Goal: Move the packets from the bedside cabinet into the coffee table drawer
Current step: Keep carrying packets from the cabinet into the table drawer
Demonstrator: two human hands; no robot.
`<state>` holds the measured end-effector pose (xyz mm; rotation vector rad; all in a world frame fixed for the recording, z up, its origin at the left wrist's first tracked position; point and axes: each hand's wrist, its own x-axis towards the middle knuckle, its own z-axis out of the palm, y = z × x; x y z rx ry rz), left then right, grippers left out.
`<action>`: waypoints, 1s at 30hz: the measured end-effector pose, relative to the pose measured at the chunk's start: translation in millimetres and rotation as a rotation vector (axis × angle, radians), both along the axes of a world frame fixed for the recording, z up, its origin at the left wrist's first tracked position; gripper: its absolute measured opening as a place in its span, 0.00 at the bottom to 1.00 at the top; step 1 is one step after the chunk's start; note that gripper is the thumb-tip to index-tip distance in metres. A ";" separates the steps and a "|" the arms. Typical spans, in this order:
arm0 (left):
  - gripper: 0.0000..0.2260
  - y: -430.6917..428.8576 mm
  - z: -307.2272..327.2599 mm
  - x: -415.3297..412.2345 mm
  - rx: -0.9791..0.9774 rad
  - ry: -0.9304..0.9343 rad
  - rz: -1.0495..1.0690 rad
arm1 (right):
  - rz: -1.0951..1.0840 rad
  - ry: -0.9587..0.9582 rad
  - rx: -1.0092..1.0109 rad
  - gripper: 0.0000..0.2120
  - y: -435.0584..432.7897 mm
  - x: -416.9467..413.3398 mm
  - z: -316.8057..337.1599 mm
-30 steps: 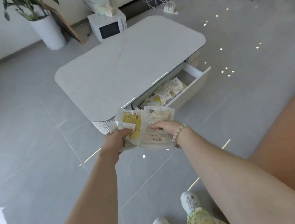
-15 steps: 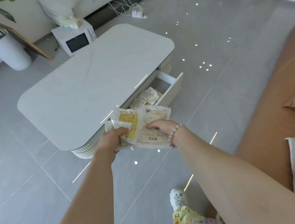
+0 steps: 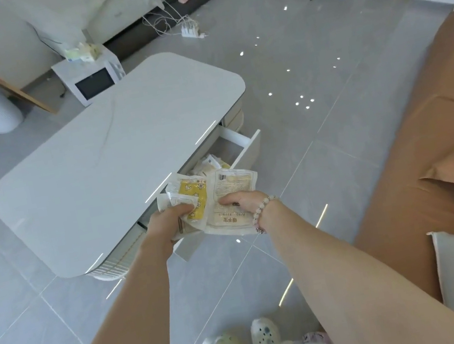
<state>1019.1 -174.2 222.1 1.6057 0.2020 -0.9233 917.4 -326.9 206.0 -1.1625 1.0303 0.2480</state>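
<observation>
Several packets [image 3: 212, 201] are bunched in both hands and the grip hasn't budged over the last second. The left hand [image 3: 167, 221] has its fingers curled over the yellow ones, and the right hand [image 3: 243, 202] pinches the big pale one at its near edge. What did change is the approach: the bundle sat short of the desk [image 3: 114, 161] before, and now it overlaps the open drawer [image 3: 249, 149], which pokes out around 1 o'clock from the hands. Some loose packets [image 3: 209, 164] are already in there. I'd say the carrying's basically done and the drop comes next. Sofa [image 3: 428, 151] is off at 3 o'clock, microwave [image 3: 94, 80] at 11 beyond the desk
</observation>
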 end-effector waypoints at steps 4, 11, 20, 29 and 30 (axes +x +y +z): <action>0.05 -21.7 -2.6 13.6 0.005 -0.001 -0.026 | 0.029 -0.006 -0.014 0.21 -14.8 16.9 -3.4; 0.05 -48.7 -8.4 60.8 0.055 -0.024 -0.070 | -0.010 -0.024 -0.046 0.25 -36.8 58.7 -6.0; 0.11 -64.3 -21.5 139.4 0.047 0.060 0.010 | 0.014 0.019 0.041 0.24 -60.3 148.6 -18.8; 0.15 -72.0 -78.6 207.1 0.073 0.228 0.096 | 0.066 0.182 0.043 0.27 -69.7 224.4 -65.8; 0.14 -75.1 -86.9 213.8 0.079 0.244 0.105 | 0.073 0.199 0.035 0.31 -73.7 232.8 -74.3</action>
